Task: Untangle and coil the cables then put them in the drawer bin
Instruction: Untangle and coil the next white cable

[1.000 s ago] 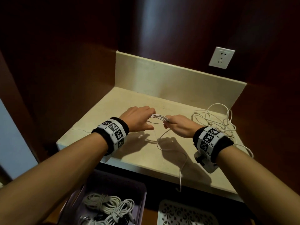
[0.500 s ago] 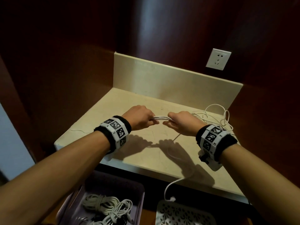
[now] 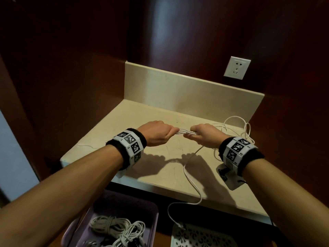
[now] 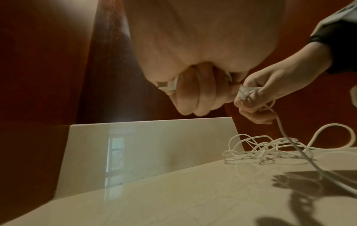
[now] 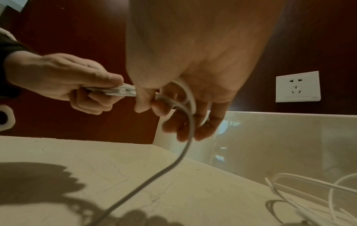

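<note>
Your left hand (image 3: pixel 155 133) grips one end of a folded bundle of white cable (image 3: pixel 185 131), fingers curled round it, a connector poking out past your little finger (image 4: pixel 186 97); your right hand (image 3: pixel 204 135) pinches the other end, just beside your left, closer than a second ago; both hover above the counter (image 3: pixel 160 172); the loose tail (image 3: pixel 191 177) now drops from under your right hand, runs toward you over the counter edge and ends at the white patterned tray (image 3: pixel 199 236) below, where earlier it lay looped on the counter; the tangled cables (image 3: pixel 236 125) lie beyond your right wrist, unchanged; coiled cables (image 3: pixel 115 229) rest in the purple bin (image 3: pixel 151 209) beneath your left forearm.
</note>
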`<state>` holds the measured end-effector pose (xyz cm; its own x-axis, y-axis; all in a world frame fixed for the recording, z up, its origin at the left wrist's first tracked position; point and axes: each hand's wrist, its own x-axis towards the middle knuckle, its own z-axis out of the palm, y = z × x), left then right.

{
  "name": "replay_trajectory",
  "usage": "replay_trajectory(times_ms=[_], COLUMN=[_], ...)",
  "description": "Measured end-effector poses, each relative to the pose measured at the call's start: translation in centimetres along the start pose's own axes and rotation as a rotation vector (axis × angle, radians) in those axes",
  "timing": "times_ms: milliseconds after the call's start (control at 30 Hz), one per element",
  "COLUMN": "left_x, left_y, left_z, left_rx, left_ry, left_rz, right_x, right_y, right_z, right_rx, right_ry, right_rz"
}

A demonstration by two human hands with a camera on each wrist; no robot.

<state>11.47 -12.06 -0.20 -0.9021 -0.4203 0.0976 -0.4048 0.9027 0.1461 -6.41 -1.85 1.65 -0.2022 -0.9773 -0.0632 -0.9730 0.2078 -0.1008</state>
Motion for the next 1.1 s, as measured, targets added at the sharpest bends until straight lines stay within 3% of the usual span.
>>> replay_trajectory(times_ms=[233,467,700,933,1100], left_x=[-0.1,0.2,0.1,0.3,0.2], left_y=[-0.8,0.0,0.6,0.8,0.9], left_z=[0.3,0.6,1.6,1.5,1.4], left_rx=[-0.007,0.085,0.045,-0.126,-0.2], left_ry=[0.045,0.007,-0.023,-0.011,-0.003], left_rz=[-0.059,-0.098,-0.108,-0.13,-0.114], right_x=[-1.2,-1.4,-1.8,-2.0,-2.0], right_y=[1.3,-0.2,-1.4,-1.1,-0.3], right_z=[0.0,0.7,-0.1,0.1,0.3], right_rx=[-0.005,0.835,1.176,1.12,0.547], right_ry=[-0.093,0.022,0.052,0.079,0.14], right_rz=[0.094,0.291,0.359,0.363,0.26])
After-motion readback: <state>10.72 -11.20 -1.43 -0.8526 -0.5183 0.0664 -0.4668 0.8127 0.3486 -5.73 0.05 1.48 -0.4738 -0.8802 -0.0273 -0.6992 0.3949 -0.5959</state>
